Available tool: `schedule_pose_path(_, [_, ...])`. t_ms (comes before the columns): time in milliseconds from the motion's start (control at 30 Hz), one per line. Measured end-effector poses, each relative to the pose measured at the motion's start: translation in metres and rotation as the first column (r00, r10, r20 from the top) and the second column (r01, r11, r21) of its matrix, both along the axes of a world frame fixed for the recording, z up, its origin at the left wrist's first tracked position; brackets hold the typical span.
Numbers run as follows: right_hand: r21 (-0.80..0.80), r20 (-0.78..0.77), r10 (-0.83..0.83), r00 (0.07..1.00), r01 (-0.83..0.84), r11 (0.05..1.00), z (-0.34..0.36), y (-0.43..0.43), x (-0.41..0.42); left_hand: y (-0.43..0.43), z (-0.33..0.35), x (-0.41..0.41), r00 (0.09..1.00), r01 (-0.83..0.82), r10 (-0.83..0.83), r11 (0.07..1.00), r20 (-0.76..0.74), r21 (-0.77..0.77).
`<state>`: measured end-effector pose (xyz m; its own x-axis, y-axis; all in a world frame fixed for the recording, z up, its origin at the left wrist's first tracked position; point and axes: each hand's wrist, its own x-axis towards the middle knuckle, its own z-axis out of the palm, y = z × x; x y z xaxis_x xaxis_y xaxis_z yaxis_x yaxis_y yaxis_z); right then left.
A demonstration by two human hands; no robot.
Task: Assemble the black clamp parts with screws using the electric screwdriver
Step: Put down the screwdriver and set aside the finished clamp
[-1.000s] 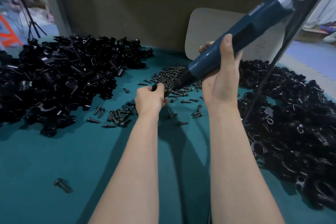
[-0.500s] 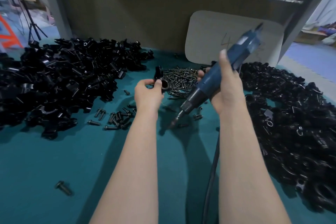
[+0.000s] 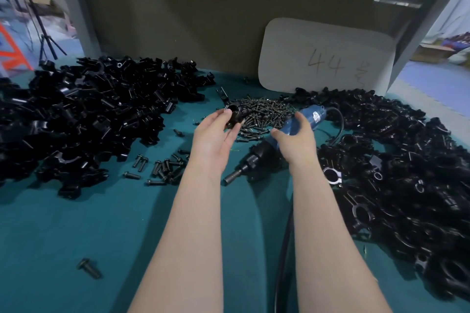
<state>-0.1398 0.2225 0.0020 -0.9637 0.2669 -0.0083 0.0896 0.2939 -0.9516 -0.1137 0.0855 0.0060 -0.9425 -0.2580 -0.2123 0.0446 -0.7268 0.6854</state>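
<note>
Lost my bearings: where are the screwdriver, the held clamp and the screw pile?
screwdriver (image 3: 256, 157), head view, black nose housing
held clamp (image 3: 236, 116), head view, body below its bore
screw pile (image 3: 264, 112), head view, middle of heap

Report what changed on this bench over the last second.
The right hand swung the electric screwdriver down, away from the clamp part, and laid it on the green mat, still gripping its blue body. The left hand keeps pinching the clamp part, now nearer the screw pile. The clamp piles stayed put.
</note>
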Motion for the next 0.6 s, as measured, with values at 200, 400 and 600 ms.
schedule_pose_path(200, [0.355,0.118,0.044,0.992,-0.084,0.931,0.010,-0.005,0.006,0.001,0.000,0.000,0.999,0.006,-0.005,1.000,-0.033,0.009])
schedule_pose_path(400, [0.517,0.028,-0.007,1.000,-0.008,0.856,0.025,-0.006,0.011,0.004,0.003,0.000,0.996,0.025,-0.028,0.999,-0.083,-0.040])
schedule_pose_path(600, [0.210,-0.173,0.139,0.975,-0.101,0.972,0.050,-0.007,0.031,0.038,0.015,0.003,0.990,0.056,-0.082,0.974,-0.111,-0.220])
